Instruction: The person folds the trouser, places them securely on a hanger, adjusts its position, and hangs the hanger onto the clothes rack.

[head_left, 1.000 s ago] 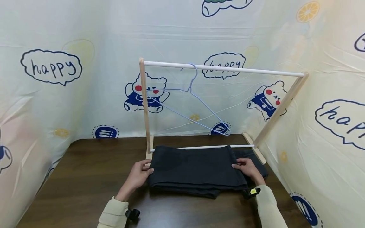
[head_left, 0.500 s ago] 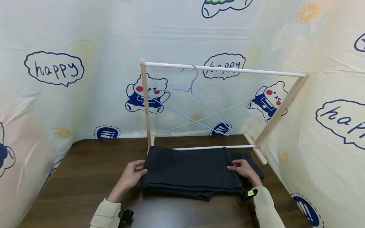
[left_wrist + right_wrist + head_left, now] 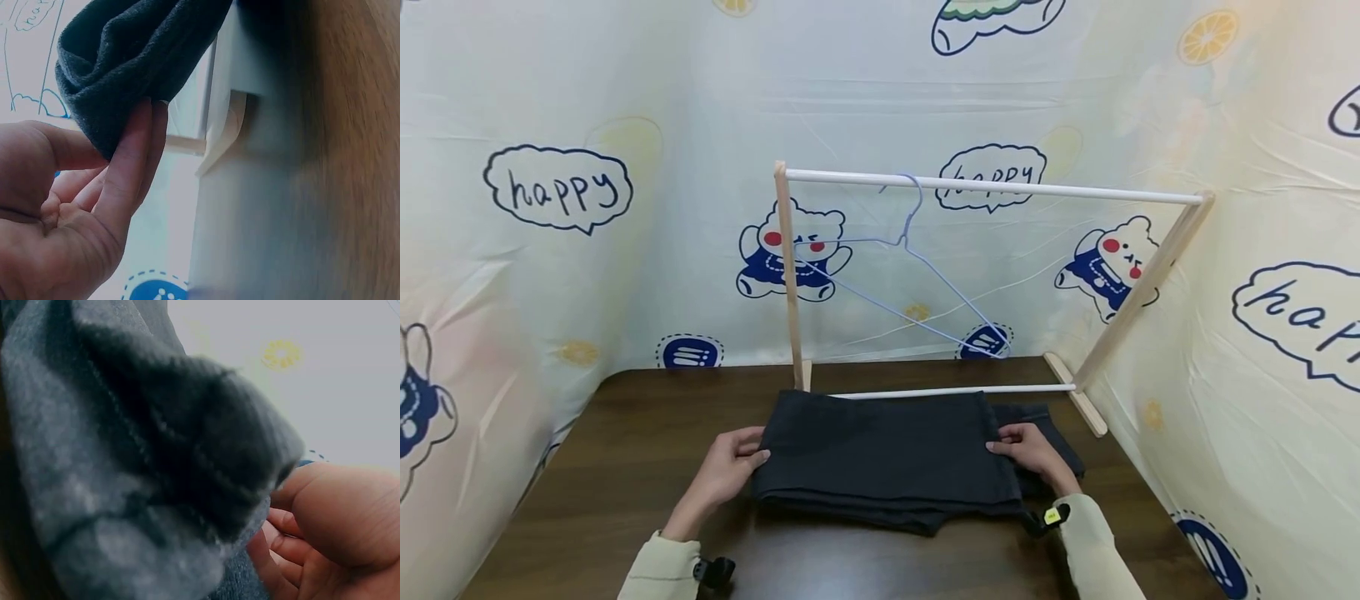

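Between the two hands lies a folded dark garment (image 3: 880, 450), black in the head view and dark grey-blue up close, its layers stacked along the near edge. My left hand (image 3: 727, 462) pinches its left edge, thumb on top and fingers beneath; the left wrist view shows the folded cloth (image 3: 125, 81) between thumb and fingers. My right hand (image 3: 1032, 452) pinches the right side of the top layers, thumb on top. Beyond that hand, a further part of the garment (image 3: 1056, 433) extends to the right. Loose folds of cloth (image 3: 144, 450) cover much of the right wrist view.
Behind the garment stands a rack with wooden posts (image 3: 790, 283) and a white top rod (image 3: 1037, 190). A light blue wire hanger (image 3: 951, 287) hangs from this rod. The rack's lower rod (image 3: 955, 390) runs just behind the cloth. Printed curtains (image 3: 880, 100) surround the brown table (image 3: 625, 467).
Both hands have drawn the garment leftward and slightly toward the near side, still gripping its two edges. The rack and hanger shift only slightly in view.
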Demonstrator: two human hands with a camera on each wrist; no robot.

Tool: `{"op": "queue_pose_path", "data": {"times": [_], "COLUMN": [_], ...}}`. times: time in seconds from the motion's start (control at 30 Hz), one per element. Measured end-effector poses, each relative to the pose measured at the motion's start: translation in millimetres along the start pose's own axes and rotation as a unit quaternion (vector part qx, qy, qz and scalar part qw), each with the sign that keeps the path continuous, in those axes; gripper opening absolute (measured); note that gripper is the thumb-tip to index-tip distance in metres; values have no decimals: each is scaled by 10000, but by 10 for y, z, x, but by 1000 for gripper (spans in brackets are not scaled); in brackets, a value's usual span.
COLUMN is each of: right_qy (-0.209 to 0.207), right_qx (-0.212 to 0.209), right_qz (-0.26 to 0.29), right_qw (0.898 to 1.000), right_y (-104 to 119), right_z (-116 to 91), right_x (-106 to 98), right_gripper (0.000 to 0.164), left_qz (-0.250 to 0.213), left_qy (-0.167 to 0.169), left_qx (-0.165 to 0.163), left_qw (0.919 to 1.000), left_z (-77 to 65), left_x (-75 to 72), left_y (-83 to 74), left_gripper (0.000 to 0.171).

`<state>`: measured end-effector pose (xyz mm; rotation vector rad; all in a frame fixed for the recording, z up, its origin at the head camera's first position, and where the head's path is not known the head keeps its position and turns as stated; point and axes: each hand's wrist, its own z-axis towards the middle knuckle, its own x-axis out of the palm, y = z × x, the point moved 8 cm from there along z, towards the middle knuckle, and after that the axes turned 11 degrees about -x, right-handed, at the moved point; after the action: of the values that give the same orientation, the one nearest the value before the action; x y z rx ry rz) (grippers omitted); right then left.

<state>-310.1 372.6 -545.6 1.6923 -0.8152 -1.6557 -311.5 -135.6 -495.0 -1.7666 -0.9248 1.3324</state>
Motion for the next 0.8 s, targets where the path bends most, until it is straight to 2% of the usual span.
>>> {"op": "queue_pose_path", "data": {"times": [0.1,0.3,0.5,0.6,0.8], "right_qy": [-68,51,115,207,408], "right_qx": [40,-109,-235,-222,-461], "right_qz": [128,244,373,538,800], "right_qw": [9999,9996,9990,9981,9949], "right_y": [20,115,240,302,460], "right_z": [3,7,25,18,21], "right_x": [53,203,367,471,670], "right_gripper": [39,28,33,38,41], "left_qz": [44,319,470,578,722], "left_qy": [-37,-172,-276,-373,-548], "left_qx": [-59,-100,-79,-150,-368], "left_qw": [10000,9993,9985,9975,9952], "left_z": [-16,-59,-87,-101,-123], "left_x": [-56,-201,-365,-470,-678], "left_y": [58,182,274,338,488], "left_gripper": [39,40,41,42,43]}}
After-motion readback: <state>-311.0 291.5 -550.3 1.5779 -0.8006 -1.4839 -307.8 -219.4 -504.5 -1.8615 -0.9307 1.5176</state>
